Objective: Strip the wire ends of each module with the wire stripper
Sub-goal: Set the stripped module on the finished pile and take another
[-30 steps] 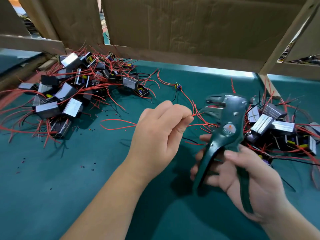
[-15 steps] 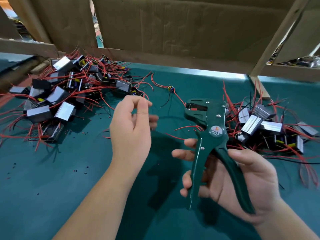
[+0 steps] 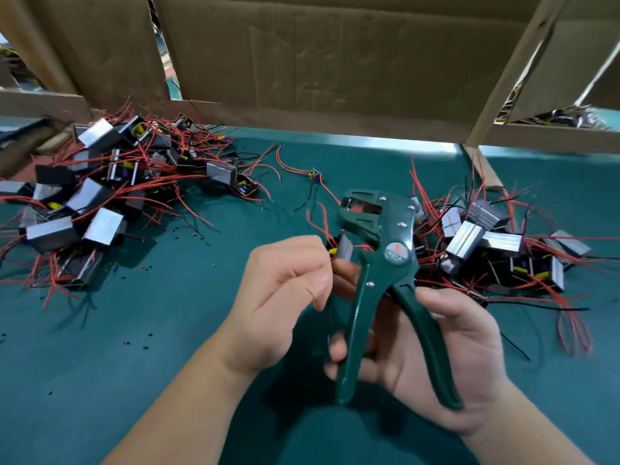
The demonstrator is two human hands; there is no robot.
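Note:
My right hand (image 3: 469, 357) grips both handles of the dark green wire stripper (image 3: 396, 253), held upright above the table with its jaw at the top. My left hand (image 3: 278, 297), fingers curled, pinches a small silver-faced module (image 3: 345, 248) right beside the stripper, just below the jaw. Red wires from that module rise past the jaw's left side. How the fingers sit on the module is partly hidden. A heap of modules with red wires (image 3: 100, 196) lies at the far left. A second heap (image 3: 486, 239) lies to the right, behind the stripper.
The green table mat (image 3: 134, 380) carries small dark bits of cut insulation (image 3: 144, 344). One tiny loose component with wires (image 3: 313, 174) lies between the heaps. A cardboard wall (image 3: 335, 62) closes the back, with a wooden post (image 3: 483, 162) at the right.
My left hand let go of the red wire it pinched, swung left with nothing in it, then came back to the stripper and now holds a module. The stripper's handles spread apart.

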